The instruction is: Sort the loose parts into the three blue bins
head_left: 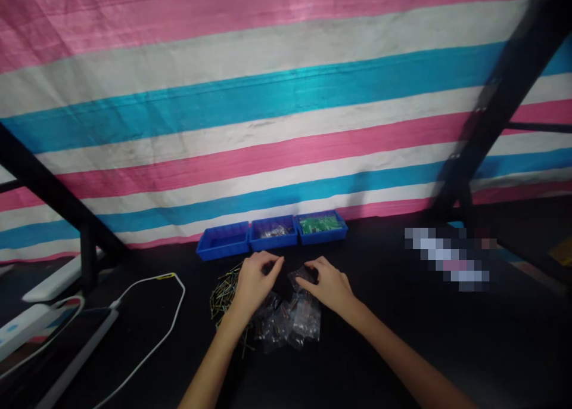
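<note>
My left hand [257, 278] is above the pile's left side, thumb and forefinger pinched together; anything between the tips is too small to make out. My right hand [330, 284] pinches the edge of a small clear plastic bag [300, 276]. Below and between the hands lies a heap of small clear plastic bags [286, 325], some with small copper-coloured parts inside. Partly hidden by my left hand and forearm is a loose pile of thin yellowish and silvery stick-like pieces [222, 293].
Three blue bins stand in a row behind the hands: the left bin [223, 242], a middle bin [273, 243] with small clear packets, and a right bin [322, 237] with green pieces. A white cable [167, 331] and power strip [22, 331] lie left on the black table [379, 361].
</note>
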{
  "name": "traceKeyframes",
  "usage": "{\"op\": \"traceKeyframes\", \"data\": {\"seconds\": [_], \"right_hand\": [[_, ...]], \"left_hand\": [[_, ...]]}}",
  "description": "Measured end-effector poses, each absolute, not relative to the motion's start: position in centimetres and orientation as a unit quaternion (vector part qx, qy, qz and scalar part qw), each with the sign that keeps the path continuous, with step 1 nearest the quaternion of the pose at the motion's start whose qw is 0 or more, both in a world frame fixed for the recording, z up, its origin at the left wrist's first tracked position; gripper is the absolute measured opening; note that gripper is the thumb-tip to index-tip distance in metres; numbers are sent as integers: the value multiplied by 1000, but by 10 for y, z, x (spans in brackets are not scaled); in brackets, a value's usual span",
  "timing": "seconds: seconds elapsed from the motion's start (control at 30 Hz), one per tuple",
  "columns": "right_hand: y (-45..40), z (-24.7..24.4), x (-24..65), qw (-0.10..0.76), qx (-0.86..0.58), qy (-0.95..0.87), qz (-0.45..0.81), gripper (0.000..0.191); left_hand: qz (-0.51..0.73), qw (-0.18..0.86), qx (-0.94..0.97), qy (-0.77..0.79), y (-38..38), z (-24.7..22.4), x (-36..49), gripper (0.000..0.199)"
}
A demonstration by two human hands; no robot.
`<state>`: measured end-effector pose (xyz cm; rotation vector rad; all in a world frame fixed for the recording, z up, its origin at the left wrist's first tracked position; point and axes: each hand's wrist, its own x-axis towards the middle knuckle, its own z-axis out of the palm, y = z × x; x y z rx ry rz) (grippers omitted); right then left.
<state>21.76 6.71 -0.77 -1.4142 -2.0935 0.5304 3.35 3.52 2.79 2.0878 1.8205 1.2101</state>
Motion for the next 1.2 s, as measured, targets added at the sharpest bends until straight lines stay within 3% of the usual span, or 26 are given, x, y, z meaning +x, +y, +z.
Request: {"op": "traceKeyframes", "data": {"seconds": [0.13, 0.33, 0.5, 0.6, 0.8, 1.03, 1.2], "right_hand": [[67, -14, 214, 262, -509, -794, 204, 36], [74, -10, 218, 294, -508, -755, 291, 10], [73, -2, 212, 405, -406, -680, 456, 19], [66, 4, 207, 429, -364, -654, 506, 23], [59, 9, 206, 452, -359, -686, 443, 14], [61, 15, 213, 486, -346, -738, 315, 9], [60, 18, 217, 483, -378, -712, 342, 8]], "left_hand": [[345, 65, 700, 622, 31, 11, 26, 22], [460, 65, 607, 644, 35, 1, 12, 20], [518, 254, 589, 566, 26, 2, 43, 26], [518, 306, 613, 512, 20, 5, 59, 23], [569, 239, 596, 513, 17, 10, 54, 16], [531, 174, 669, 489, 20, 8, 52, 17], [556, 200, 644, 485, 19, 13, 55, 10]]}}
